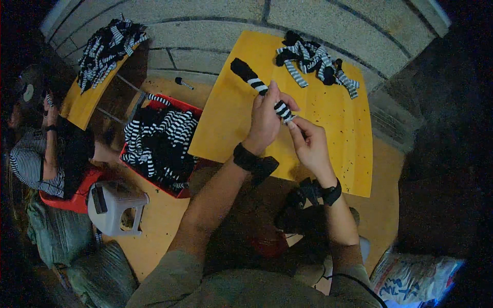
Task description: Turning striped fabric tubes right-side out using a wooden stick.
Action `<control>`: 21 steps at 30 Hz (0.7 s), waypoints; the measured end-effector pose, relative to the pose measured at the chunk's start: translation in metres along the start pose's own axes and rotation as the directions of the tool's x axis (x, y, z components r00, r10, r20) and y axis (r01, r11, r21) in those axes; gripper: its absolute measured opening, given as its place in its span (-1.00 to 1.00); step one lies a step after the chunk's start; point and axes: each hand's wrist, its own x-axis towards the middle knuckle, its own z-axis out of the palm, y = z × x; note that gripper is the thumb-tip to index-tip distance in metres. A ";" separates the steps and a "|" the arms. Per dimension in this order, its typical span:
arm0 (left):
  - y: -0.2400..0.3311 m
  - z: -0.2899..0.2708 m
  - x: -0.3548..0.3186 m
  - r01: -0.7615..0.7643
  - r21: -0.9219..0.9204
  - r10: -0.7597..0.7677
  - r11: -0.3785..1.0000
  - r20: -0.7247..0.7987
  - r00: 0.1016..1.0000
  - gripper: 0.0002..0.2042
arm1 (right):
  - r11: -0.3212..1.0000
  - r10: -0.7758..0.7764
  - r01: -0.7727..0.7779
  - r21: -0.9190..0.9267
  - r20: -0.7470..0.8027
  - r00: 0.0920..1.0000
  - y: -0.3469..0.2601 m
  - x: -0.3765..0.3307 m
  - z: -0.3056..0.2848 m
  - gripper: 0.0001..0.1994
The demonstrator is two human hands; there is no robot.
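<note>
A black sock with white stripes point(255, 84) stretches slantwise above the yellow table. My left hand point(263, 122) is closed round its middle, the thumb lying along it. The plain black end sticks out to the upper left, while the striped end shows on the right side of that hand. There my right hand point(311, 147) pinches the tip between thumb and fingers. The palm and fingers of my left hand hide the sock's middle stretch. Both wrists wear dark bands.
On the yellow table point(221, 120) lie a pile of striped socks point(313, 59) and dark bits. Left stand a red crate point(184, 104) of socks, a grey stool point(120, 203) and a second sock-covered table point(82, 110). A person in a striped shirt point(33, 159) sits there. Sacks point(102, 272) lie lower left.
</note>
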 end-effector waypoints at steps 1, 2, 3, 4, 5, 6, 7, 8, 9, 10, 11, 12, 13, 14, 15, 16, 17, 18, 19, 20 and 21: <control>0.005 0.003 0.004 -0.002 -0.002 0.002 1.000 0.002 1.000 -0.58 | 1.000 -0.003 0.003 -0.002 -0.001 1.000 0.008 -0.001 -0.004 -0.83; 0.011 0.004 0.011 -0.038 -0.053 0.035 0.998 -0.063 0.997 -0.59 | 0.999 -0.010 0.010 0.043 -0.006 1.000 0.018 -0.003 -0.007 -0.82; 0.015 -0.001 0.016 -0.074 -0.096 0.060 0.993 -0.138 0.989 -0.60 | 0.995 -0.010 0.011 0.094 -0.003 1.000 0.029 -0.005 -0.009 -0.82; 0.025 -0.014 0.021 -0.079 -0.091 0.065 0.993 -0.143 0.988 -0.60 | 0.995 -0.014 0.014 0.099 0.002 1.000 0.030 -0.006 -0.013 -0.82; 0.038 -0.032 0.026 -0.037 -0.226 0.023 0.974 -0.066 0.998 -0.61 | 0.996 -0.021 0.015 0.091 0.059 0.998 0.031 -0.007 -0.018 -0.81; 0.044 -0.039 0.027 0.018 -0.356 -0.012 0.934 0.019 1.000 -0.61 | 0.997 -0.024 0.015 0.079 0.114 0.993 0.033 -0.006 -0.021 -0.81; 0.037 -0.034 0.027 -0.032 -0.244 0.033 0.969 -0.001 0.999 -0.59 | 0.997 -0.024 0.015 0.078 0.117 0.993 0.032 -0.006 -0.018 -0.81; 0.026 -0.026 0.022 -0.034 -0.245 0.034 0.969 -0.002 0.999 -0.59 | 0.998 0.001 -0.007 0.056 0.102 0.995 0.030 -0.006 -0.014 -0.81; 0.013 -0.020 0.014 0.046 -0.285 -0.046 0.958 0.009 0.999 -0.58 | 0.999 0.028 -0.032 0.041 0.089 0.996 0.031 -0.006 -0.007 -0.80; 0.008 -0.016 0.010 0.129 -0.326 -0.127 0.937 0.029 0.992 -0.57 | 0.999 0.032 -0.036 0.040 0.089 0.995 0.024 -0.006 -0.003 -0.80; 0.007 -0.015 0.009 0.127 -0.313 -0.137 0.941 -0.011 0.990 -0.55 | 1.000 0.027 -0.025 -0.018 0.080 0.996 0.013 -0.005 -0.001 -0.80; 0.006 -0.012 0.008 0.129 -0.313 -0.139 0.941 -0.011 0.990 -0.55 | 0.997 0.018 -0.012 -0.075 0.071 0.997 0.007 -0.004 0.001 -0.79; 0.003 -0.008 0.004 0.131 -0.291 -0.153 0.948 -0.055 0.987 -0.57 | 0.997 0.018 -0.013 -0.075 0.071 0.997 0.006 -0.005 0.004 -0.79; 0.002 -0.007 0.003 0.133 -0.270 -0.165 0.954 -0.099 0.981 -0.59 | 0.995 -0.022 0.024 -0.092 0.022 1.000 0.006 -0.006 0.008 -0.78; 0.003 -0.007 0.004 0.130 -0.272 -0.162 0.953 -0.099 0.982 -0.59 | 0.992 -0.066 0.063 -0.113 -0.026 0.997 0.006 -0.007 0.008 -0.77; 0.004 -0.008 0.005 0.139 -0.205 -0.158 0.969 -0.081 0.984 -0.61 | 0.991 -0.069 0.066 -0.115 -0.024 0.997 0.011 -0.005 0.008 -0.77; 0.006 -0.009 0.007 0.144 -0.137 -0.154 0.980 -0.063 0.986 -0.62 | 0.994 -0.069 0.067 0.083 0.021 0.997 0.020 -0.002 0.007 -0.77; 0.011 -0.007 0.008 0.146 -0.141 -0.155 0.979 -0.061 0.986 -0.62 | 0.960 -0.073 0.052 0.275 0.064 0.995 0.024 0.000 0.003 -0.76; 0.018 -0.004 0.010 0.040 -0.079 -0.048 0.996 -0.104 0.993 -0.63 | 0.961 -0.071 0.052 0.271 0.063 0.995 0.026 0.000 -0.005 -0.76; 0.024 -0.005 0.012 -0.064 -0.013 0.062 0.998 -0.141 0.988 -0.64 | 0.939 0.038 -0.095 0.331 0.175 0.984 0.025 -0.001 -0.017 -0.76; 0.033 -0.013 0.020 -0.053 -0.192 0.022 0.980 -0.161 0.987 -0.64 | 0.894 0.130 -0.239 0.379 0.291 0.948 0.023 -0.001 -0.022 -0.75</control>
